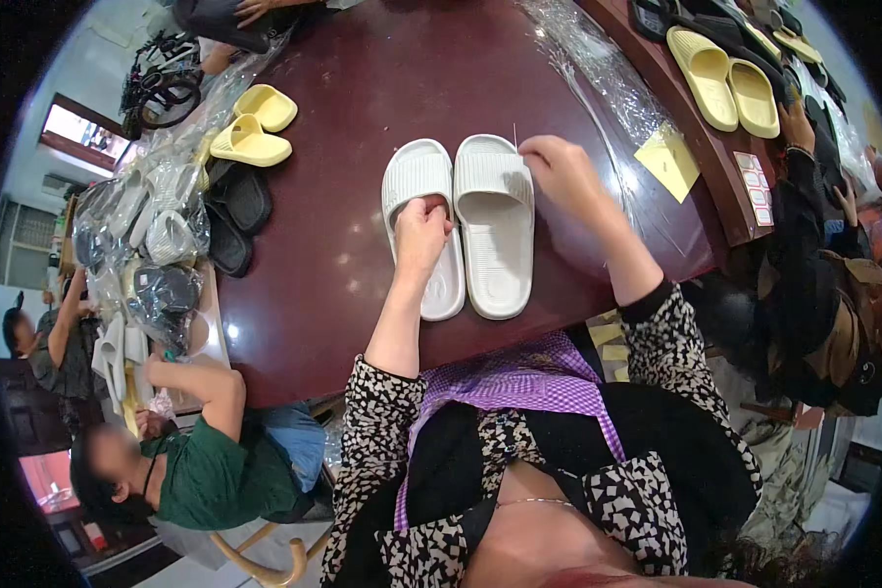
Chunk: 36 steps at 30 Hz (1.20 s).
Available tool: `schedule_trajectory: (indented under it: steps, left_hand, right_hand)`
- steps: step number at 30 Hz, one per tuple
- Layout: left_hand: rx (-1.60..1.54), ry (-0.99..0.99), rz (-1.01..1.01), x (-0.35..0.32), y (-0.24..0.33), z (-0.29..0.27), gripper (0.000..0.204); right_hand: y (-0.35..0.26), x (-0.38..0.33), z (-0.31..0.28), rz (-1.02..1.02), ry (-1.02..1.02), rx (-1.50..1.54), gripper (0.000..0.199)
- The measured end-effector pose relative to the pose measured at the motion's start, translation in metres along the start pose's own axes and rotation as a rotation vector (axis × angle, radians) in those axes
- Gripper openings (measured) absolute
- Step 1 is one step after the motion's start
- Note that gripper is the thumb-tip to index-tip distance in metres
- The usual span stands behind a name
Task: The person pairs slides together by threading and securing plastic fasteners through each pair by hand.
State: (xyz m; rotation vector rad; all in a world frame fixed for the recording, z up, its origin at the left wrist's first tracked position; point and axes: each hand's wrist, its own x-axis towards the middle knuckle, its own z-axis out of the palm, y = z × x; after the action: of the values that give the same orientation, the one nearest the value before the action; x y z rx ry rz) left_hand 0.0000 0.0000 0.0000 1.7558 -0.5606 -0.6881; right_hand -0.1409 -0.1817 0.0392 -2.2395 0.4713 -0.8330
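Note:
A pair of white slide slippers lies side by side on the dark red table, toes pointing away from me: the left slipper (416, 178) and the right slipper (498, 279). My left hand (421, 237) reaches into the left slipper's foot opening. Its fingers are curled at the inner edge of the ribbed strap, and the fingertips are partly hidden. Just beside the right slipper's strap, my right hand (564, 174) is closed in a pinch. A thin, light line stands by its fingertips, too fine to name.
Yellow slippers (252, 143) and black slippers (233, 220) lie at the table's left, near bagged slippers (167, 225). Clear plastic (612, 73) and yellow paper (668, 162) lie at right, beside a raised ledge with yellow slippers (706, 78). A person in green (211, 470) sits at left; others work around.

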Motion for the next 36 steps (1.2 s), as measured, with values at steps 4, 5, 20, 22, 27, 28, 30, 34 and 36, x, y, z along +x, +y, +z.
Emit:
schedule_trajectory:
  steps: [4,5,20,22,27,28,30,34,36]
  left_hand:
    - [0.019,0.026,0.014,0.0,0.0,-0.002,0.015]
    - [0.024,0.025,0.021,0.002,-0.004,-0.002,0.015]
    - [0.25,0.243,0.391,0.005,-0.027,-0.001,0.017]
    - [0.22,0.222,0.389,0.001,-0.023,0.006,0.013]
    - [0.317,0.303,0.58,0.0,-0.024,0.005,0.016]
    - [0.307,0.289,0.539,0.0,-0.025,0.004,0.016]
    - [0.285,0.254,0.455,0.001,-0.026,0.004,0.015]
    - [-0.011,0.137,0.155,0.005,-0.027,0.002,0.014]
    - [-0.052,0.12,0.168,0.0,-0.027,0.002,0.014]
  right_hand:
    - [0.018,0.027,0.006,0.23,-0.095,-0.35,0.027]
    - [0.021,0.033,0.01,0.271,-0.116,-0.377,0.025]
    - [-0.01,0.106,0.1,0.017,-0.31,0.163,0.019]
    - [-0.009,0.107,0.116,-0.05,-0.394,0.05,0.019]
    - [-0.015,0.107,0.134,-0.059,-0.499,0.03,0.019]
    - [-0.014,0.108,0.137,-0.066,-0.496,0.032,0.019]
    - [-0.014,0.106,0.14,-0.075,-0.381,0.09,0.016]
    - [-0.009,0.112,0.125,0.033,-0.266,0.176,0.013]
    - [-0.008,0.111,0.115,0.09,-0.235,0.205,0.012]
